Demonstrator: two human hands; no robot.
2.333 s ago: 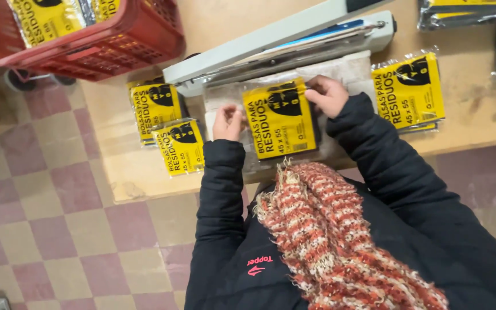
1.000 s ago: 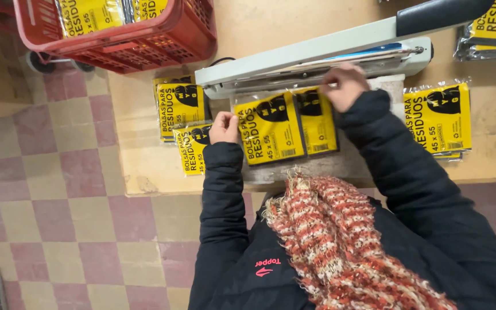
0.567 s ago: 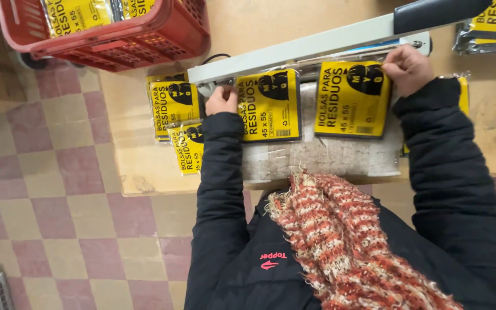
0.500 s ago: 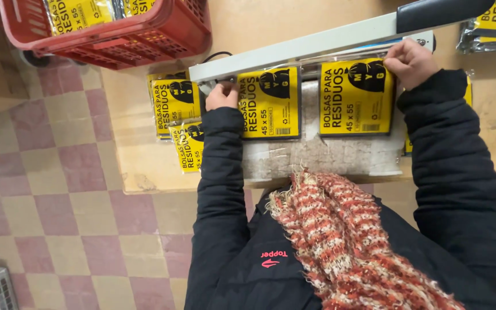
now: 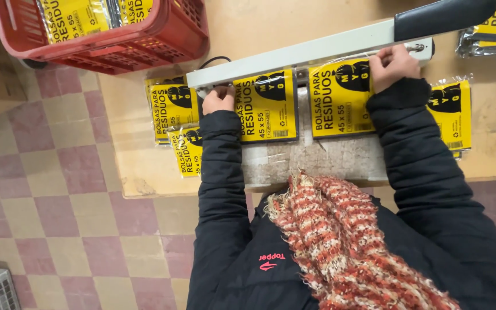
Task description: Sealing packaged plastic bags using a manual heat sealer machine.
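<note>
Two yellow-and-black packets of bags lie side by side on a worn pad under the long white arm of a heat sealer (image 5: 317, 53). My left hand (image 5: 218, 99) grips the top left corner of the left packet (image 5: 266, 106), right at the sealer bar. My right hand (image 5: 393, 66) pinches the top right corner of the right packet (image 5: 340, 100), also against the bar. Both packets' top edges sit under the sealer arm, which has a black handle (image 5: 443, 14) at its right end.
A red plastic basket (image 5: 116, 34) with more yellow packets stands at the back left. Loose packets lie left of my arm (image 5: 176, 106) and in a pile right of my sleeve (image 5: 449, 109). The wooden table (image 5: 144, 166) ends at a checkered tile floor (image 5: 47, 189).
My right hand carried one packet from on top of the other out to the right and laid it beside it. Both hands then moved the packets' tops up under the sealer arm.
</note>
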